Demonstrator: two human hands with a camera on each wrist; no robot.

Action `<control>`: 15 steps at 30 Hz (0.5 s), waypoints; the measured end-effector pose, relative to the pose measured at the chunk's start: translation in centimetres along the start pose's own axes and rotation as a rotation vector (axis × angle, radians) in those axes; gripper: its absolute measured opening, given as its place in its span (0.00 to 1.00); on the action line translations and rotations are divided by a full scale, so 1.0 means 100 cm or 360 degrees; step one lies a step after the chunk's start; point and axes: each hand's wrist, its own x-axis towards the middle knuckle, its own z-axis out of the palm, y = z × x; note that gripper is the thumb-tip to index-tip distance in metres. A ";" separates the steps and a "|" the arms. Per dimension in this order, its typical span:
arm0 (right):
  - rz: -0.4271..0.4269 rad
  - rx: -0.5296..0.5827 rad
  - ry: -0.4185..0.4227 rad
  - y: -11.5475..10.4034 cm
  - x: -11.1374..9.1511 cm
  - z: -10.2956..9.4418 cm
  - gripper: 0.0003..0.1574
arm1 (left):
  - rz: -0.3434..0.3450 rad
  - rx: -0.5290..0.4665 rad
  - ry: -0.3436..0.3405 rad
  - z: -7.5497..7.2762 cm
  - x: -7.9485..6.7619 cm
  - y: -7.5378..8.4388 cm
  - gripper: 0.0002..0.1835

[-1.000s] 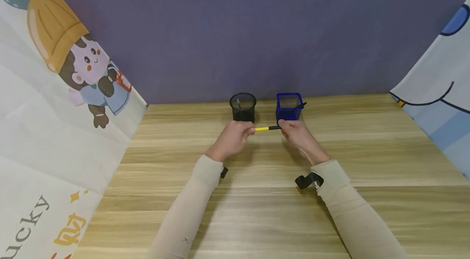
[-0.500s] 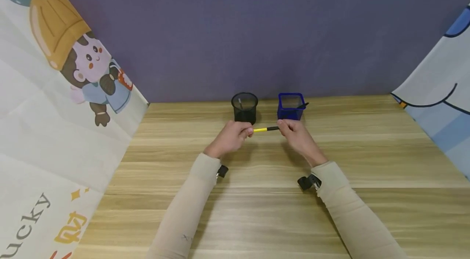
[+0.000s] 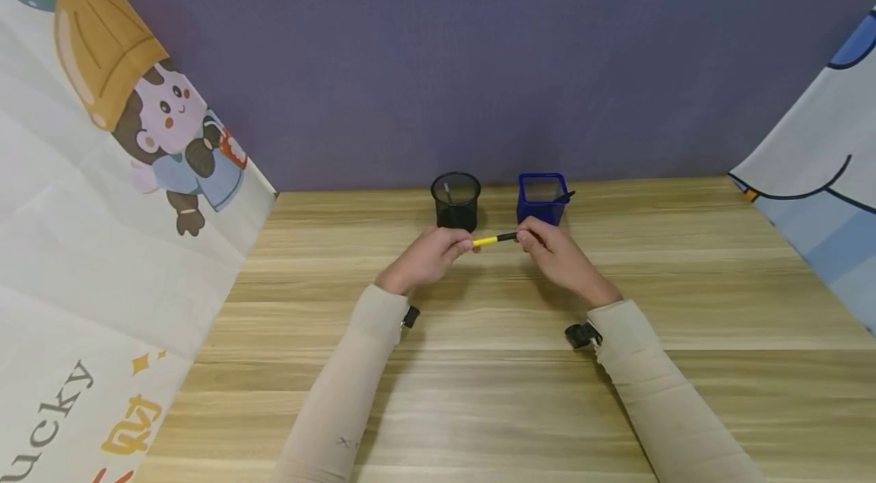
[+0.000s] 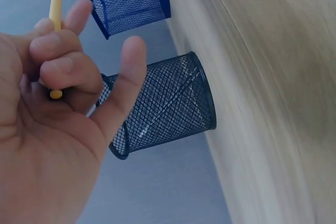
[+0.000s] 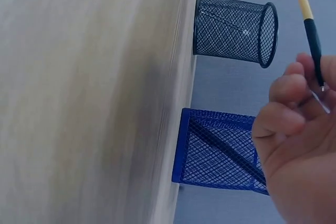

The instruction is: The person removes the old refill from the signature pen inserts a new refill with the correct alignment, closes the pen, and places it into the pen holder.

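Observation:
A yellow-and-black pen [image 3: 487,241] stretches between my two hands above the table. My left hand [image 3: 430,255] pinches its yellow end, while its little finger sticks out in the left wrist view. At the black end, my right hand [image 3: 563,258] holds the pen between thumb and curled fingers. The pen's small metal tip [image 5: 322,88] shows in the right wrist view, and a thin pale piece [image 5: 319,102] lies against the right fingers; its kind is unclear. Just beyond the hands stand a round black mesh pen holder [image 3: 455,201] and a square blue one [image 3: 541,198].
One slim pen [image 3: 448,192] leans inside the black holder, and a dark pen [image 3: 565,196] pokes over the blue holder's right rim. Both holders stand near the back of the wood-grain table [image 3: 479,407], before a dark wall [image 3: 465,57]. Printed sheets [image 3: 103,239] flank the sides.
The right hand has turned slightly and its fingers have shifted on the pen. The pen's black end has tipped up a little. My left hand keeps its grip nearly in place.

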 end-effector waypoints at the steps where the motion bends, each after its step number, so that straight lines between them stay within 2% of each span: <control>1: 0.0015 0.0004 0.0001 0.000 0.000 0.000 0.13 | 0.0017 0.0005 -0.0012 0.000 0.000 0.000 0.16; 4: 0.0080 0.0000 0.0017 -0.002 -0.001 0.000 0.15 | 0.0090 0.0063 0.0022 0.000 0.000 0.001 0.15; 8: 0.0155 0.0027 0.0070 -0.008 -0.002 0.002 0.18 | 0.0156 0.0157 0.0182 0.001 -0.001 0.001 0.10; 13: 0.0224 0.0178 0.0094 -0.038 -0.004 -0.003 0.21 | 0.0232 0.0260 0.0328 0.000 -0.001 0.005 0.08; 15: 0.0253 0.0276 0.0101 -0.041 -0.003 -0.003 0.21 | 0.0268 0.0322 0.0369 0.000 -0.002 0.007 0.08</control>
